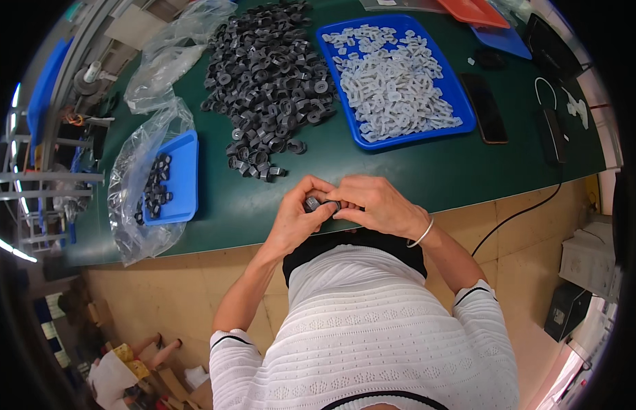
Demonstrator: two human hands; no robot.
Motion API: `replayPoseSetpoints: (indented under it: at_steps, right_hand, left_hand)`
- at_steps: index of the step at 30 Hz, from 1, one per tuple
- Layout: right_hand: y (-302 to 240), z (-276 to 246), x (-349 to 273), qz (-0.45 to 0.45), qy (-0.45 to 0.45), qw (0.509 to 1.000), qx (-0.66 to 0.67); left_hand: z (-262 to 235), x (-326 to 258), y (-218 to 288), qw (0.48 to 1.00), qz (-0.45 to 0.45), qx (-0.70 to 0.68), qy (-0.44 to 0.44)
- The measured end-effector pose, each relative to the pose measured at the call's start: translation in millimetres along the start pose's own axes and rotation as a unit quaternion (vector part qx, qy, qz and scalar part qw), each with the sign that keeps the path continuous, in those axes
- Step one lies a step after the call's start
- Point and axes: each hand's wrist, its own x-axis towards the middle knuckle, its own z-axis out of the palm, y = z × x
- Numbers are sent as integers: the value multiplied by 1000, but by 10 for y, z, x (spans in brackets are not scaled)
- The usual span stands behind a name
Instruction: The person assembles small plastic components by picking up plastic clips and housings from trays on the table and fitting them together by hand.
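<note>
At the table's near edge my two hands meet around a small dark grey plastic part. My left hand grips it between thumb and fingers. From the other side my right hand closes in a pinch against the part; its fingertips hide whatever else may be there. Beyond my hands spreads a big pile of similar dark grey ring-shaped parts. To its right, a blue tray is heaped with small whitish translucent plastic pieces.
A smaller blue tray with several black parts sits left, partly inside a clear plastic bag. Right of the large tray lie a phone and a black device with a cable. Another person is at the lower left.
</note>
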Motion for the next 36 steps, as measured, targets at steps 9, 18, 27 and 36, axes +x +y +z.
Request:
replayPoseSetpoints:
  at_steps: [9, 18, 27, 36]
  right_hand:
    - [25, -36, -145, -4, 21, 999, 47]
    - [17, -30, -212, 172, -95, 929, 314]
    - [-305, 117, -130, 129, 25, 974, 184]
    - [-341, 441, -102, 112, 146, 982, 49]
  left_hand:
    - [267, -223, 15, 997, 11, -31, 66]
    - [415, -487, -109, 986, 89, -51, 130]
    - [511, -507, -175, 962, 50, -175, 202]
    - [458, -429, -344, 957, 93, -177, 210]
